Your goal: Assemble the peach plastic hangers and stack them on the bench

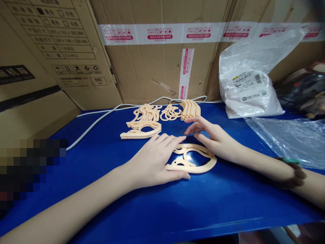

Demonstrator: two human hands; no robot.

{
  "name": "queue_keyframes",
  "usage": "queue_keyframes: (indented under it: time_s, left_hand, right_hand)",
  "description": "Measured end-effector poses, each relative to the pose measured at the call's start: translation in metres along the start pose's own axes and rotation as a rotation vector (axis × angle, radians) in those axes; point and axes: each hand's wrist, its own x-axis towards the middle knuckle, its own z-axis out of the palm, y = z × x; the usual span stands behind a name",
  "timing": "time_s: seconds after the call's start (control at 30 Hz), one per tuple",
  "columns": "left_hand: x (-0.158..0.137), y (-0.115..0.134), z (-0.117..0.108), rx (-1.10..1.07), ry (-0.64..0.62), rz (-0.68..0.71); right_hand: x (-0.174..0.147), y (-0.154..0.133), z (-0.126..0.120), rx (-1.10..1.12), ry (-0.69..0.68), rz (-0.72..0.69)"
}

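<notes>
Cream plastic hanger (193, 169): flat at the centre of the frame, its left end under the left hand (157, 159).
Slip risk: light plastic on a smooth surface could skid or turn, I judge, if one hand pushes while the other holds loosely.
Pinch risk: a thumb near the hanger's edge could get caught if the parts shift.
Left hand: palm down, fingers together above, thumb stretched along the near edge; cannot tell whether it clamps or only rests.
Right hand: right of centre, wrist bent, fingers curled, thumb and forefinger apart, nothing visible between them.
Stacked hangers (141, 135): left of centre, beyond the left fingers.
Loose parts: hooks (170, 112) and curved arms (191, 109), upper centre.
Blue tabletop (198, 206): beneath everything.
White bag (246, 84): upper right.
</notes>
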Motion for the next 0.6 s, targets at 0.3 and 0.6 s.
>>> queue_keyframes:
  time_s: [0.3,0.6]
  left_hand:
    - [-0.002,0.001,-0.008,0.096,0.087,0.037]
    - [-0.001,-0.012,-0.027,0.360,0.354,0.019]
  right_hand:
    - [0.001,-0.006,-0.005,-0.163,-0.019,0.086]
    - [0.004,-0.011,-0.015,0.017,0.045,0.149]
